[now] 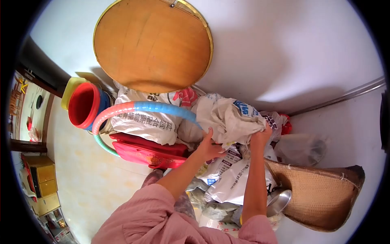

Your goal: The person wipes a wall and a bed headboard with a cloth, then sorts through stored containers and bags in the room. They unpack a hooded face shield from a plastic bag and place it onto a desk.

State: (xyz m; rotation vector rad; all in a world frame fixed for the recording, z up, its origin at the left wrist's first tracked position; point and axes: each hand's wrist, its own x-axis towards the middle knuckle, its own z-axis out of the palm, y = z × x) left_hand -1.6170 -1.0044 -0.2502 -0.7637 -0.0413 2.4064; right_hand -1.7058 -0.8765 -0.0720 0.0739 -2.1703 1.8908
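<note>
A crumpled white woven sack (227, 122) with blue print lies on the heap in front of me. My right hand (261, 135) is closed on the sack's near right edge. At its near left edge, my left hand (211, 147) grips the cloth, thumb up against it and fingers partly hidden below. Beside my left hand, a hula hoop (158, 107) in blue, pink and green arches over a red bag (148, 150) and a printed white sack (150, 122). Under my hands lie shiny printed plastic bags (231, 179).
A round wooden board (153, 44) leans on the wall behind the heap. Red and blue buckets (84, 105) stand at left. A woven bamboo scoop basket (317, 195), a metal bowl (279, 202) and a clear plastic bag (302, 148) are at right.
</note>
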